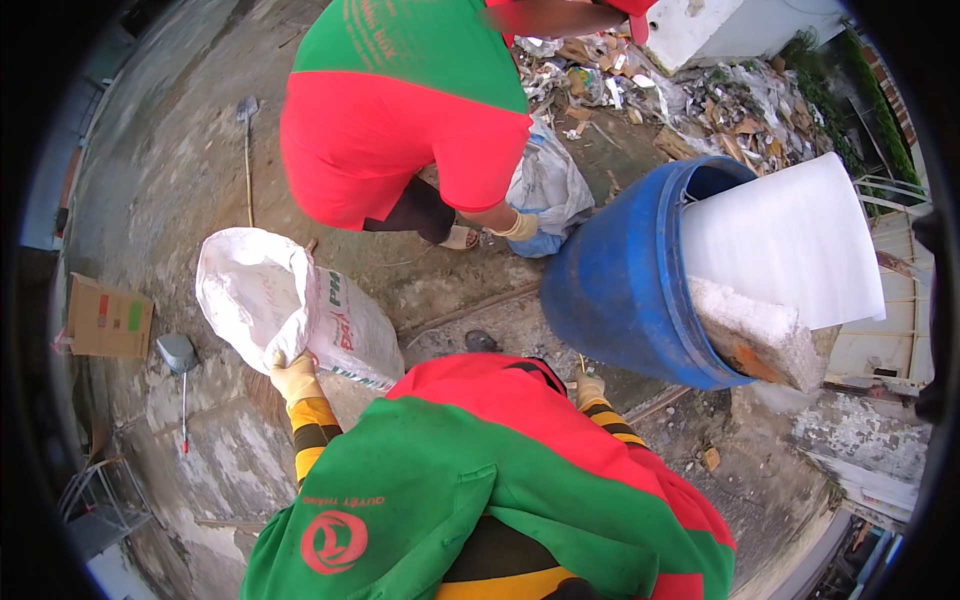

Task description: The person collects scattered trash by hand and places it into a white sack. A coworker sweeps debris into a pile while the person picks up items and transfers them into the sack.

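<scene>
My left hand [293, 378], in a pale work glove, grips the near rim of a white woven sack [360, 325]. The sack stands on the ground with its mouth wide open. My right hand [590, 388], also gloved, is closed near the foot of a blue plastic barrel [610, 280]. A thin yellowish stick [582, 364] pokes up from its fingers; my sleeve and body hide the rest. A white foam sheet roll [780, 240] and a dirty foam block [765, 335] stick out of the tilted barrel.
A bent-over co-worker [400, 140] in red and green handles a greyish plastic sack [548, 180] ahead of me. Heaped rubbish [690, 100] lies behind the barrel. At left are a cardboard box [108, 318], a long-handled dustpan [177, 354] and a long-handled shovel [248, 110].
</scene>
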Demonstrator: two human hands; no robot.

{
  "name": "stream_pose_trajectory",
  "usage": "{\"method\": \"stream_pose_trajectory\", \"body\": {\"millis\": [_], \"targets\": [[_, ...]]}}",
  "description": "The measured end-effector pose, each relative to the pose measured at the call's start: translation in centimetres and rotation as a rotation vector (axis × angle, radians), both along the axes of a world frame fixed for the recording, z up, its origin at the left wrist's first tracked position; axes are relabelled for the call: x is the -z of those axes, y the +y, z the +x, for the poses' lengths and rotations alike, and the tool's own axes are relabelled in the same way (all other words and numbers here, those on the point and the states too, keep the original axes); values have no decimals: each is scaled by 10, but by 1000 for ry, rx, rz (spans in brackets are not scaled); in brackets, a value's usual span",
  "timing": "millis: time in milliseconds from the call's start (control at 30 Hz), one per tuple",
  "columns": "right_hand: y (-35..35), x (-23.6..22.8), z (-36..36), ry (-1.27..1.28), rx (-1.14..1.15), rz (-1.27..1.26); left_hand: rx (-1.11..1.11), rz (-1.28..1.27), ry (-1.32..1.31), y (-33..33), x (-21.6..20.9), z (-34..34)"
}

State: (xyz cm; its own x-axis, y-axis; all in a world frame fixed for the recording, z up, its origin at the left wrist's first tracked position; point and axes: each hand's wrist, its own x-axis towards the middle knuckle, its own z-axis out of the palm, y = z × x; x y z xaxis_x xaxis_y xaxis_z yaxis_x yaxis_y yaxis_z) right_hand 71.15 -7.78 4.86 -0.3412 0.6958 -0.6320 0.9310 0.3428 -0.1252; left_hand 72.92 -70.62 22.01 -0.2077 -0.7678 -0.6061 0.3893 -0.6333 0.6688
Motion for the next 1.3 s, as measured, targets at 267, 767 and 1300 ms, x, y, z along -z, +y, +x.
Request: {"method": "stream_pose_trajectory", "body": {"millis": [267,767,1300], "targets": [[18,17,-29,62,-62,-401,113,-340,-406,18,29,44],[-70,-39,-128,95,-240,-516,-486,181,127,44,-18,102],[-114,-52,-151,-61,-538,-412,-699,100,250,37,28,199]]}}
